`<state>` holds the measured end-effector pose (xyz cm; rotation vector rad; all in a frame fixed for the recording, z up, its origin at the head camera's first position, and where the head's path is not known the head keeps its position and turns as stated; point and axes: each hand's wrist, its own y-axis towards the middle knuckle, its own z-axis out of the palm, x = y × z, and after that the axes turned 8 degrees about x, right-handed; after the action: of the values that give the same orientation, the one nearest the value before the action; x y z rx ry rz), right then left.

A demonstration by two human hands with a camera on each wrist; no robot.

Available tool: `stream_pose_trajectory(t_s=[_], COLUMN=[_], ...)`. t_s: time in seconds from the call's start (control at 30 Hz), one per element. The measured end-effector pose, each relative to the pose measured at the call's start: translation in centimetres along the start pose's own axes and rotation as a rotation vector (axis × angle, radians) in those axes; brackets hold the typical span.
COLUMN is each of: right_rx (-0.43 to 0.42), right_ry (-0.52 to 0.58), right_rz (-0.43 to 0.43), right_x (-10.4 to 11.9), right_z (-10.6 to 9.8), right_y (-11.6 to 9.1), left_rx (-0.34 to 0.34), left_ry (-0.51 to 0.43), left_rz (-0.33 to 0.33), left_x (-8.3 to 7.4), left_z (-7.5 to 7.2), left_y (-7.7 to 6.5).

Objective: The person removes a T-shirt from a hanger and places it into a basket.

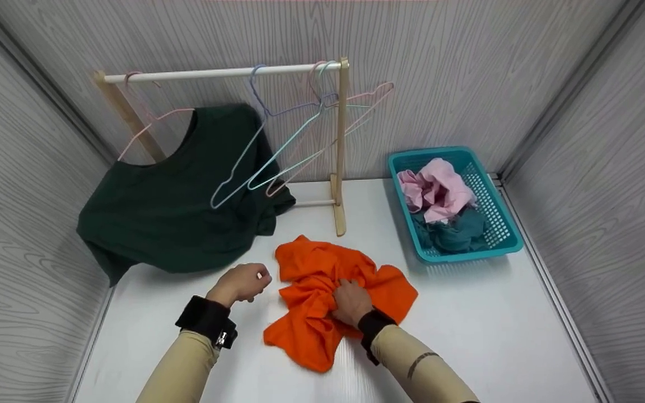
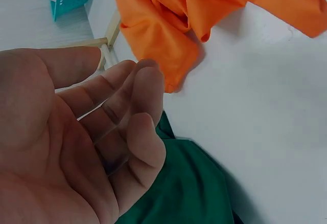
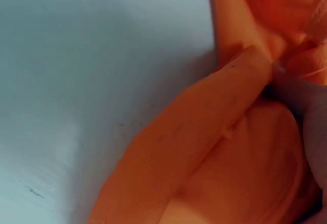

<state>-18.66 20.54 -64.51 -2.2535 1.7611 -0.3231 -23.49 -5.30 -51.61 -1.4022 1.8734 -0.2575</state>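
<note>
In the head view, the right hand point(image 1: 351, 302) is gripping the orange cloth point(image 1: 314, 266), which is lying bunched on the table point(image 1: 485, 319). In the left wrist view, the left hand point(image 2: 87, 132) is hovering empty, fingers curling loosely. In the right wrist view, a digit is sinking into a fold, seemingly for purchase.

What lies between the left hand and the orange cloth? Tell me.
Only bare white tabletop separates the left hand from the orange cloth in the head view.
</note>
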Motion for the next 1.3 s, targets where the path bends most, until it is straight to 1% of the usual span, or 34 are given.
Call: stream_pose_trajectory(t_s=[0.13,0.2,0.23,0.3,0.37,0.47,0.57,0.67,0.73,0.8,0.93,1.07,1.13,1.23,1.3], right_rx=[-0.057,-0.074,-0.068,-0.028,0.043,0.094,0.077,0.054,0.033,0.001,-0.111,-0.262,-0.367,-0.514,-0.571], right_ry=[0.068,0.119,0.141,0.192,0.223,0.244,0.271,0.312,0.350,0.396,0.504,0.563,0.578,0.592,0.589], right_rz=[-0.024,-0.018,-0.012,0.000,0.003,-0.045,-0.130,-0.199,-0.213,-0.203,-0.184,-0.158,-0.137,-0.074,-0.022], right_x=[-0.8,-1.3,-1.5,-1.8,-2.0,-2.4,-3.1,-4.0,-4.9,-6.1,-9.4,-12.9,-14.5,-16.7,-18.1], right_z=[-0.1,-0.1,-0.1,-0.2,-0.4,-0.7,-1.4,-2.7,-4.3,-6.5,-12.5,-18.4,-20.8,-23.4,-24.3], right_y=[-0.2,-0.2,-0.2,-0.2,-0.3,-0.5,-0.9,-1.2,-1.3,-1.4,-1.2,-2.1,-2.7,-3.4,-3.6], left_rx=[0.004,0.013,0.019,0.028,0.032,0.023,-0.001,-0.014,-0.019,-0.031,-0.061,-0.054,-0.049,-0.047,-0.046], left_ry=[0.011,0.009,0.008,0.000,-0.009,-0.010,-0.017,-0.034,-0.044,-0.048,-0.054,-0.063,-0.065,-0.068,-0.071], left_rz=[0.000,-0.010,-0.016,-0.026,-0.033,-0.028,-0.023,-0.013,-0.008,-0.010,-0.028,-0.035,-0.037,-0.044,-0.050], left_x=[-0.1,-0.1,-0.1,0.0,0.1,0.3,0.5,0.9,1.0,1.2,1.5,1.9,2.0,2.1,2.1], left_z=[0.2,0.3,0.4,0.4,0.4,0.4,0.6,0.8,0.9,0.8,0.6,0.6,0.7,0.7,0.8], left_y=[-0.1,-0.2,-0.2,-0.3,-0.4,-0.5,-0.9,-1.3,-1.7,-2.0,-2.2,-2.3,-2.4,-2.5,-2.5])
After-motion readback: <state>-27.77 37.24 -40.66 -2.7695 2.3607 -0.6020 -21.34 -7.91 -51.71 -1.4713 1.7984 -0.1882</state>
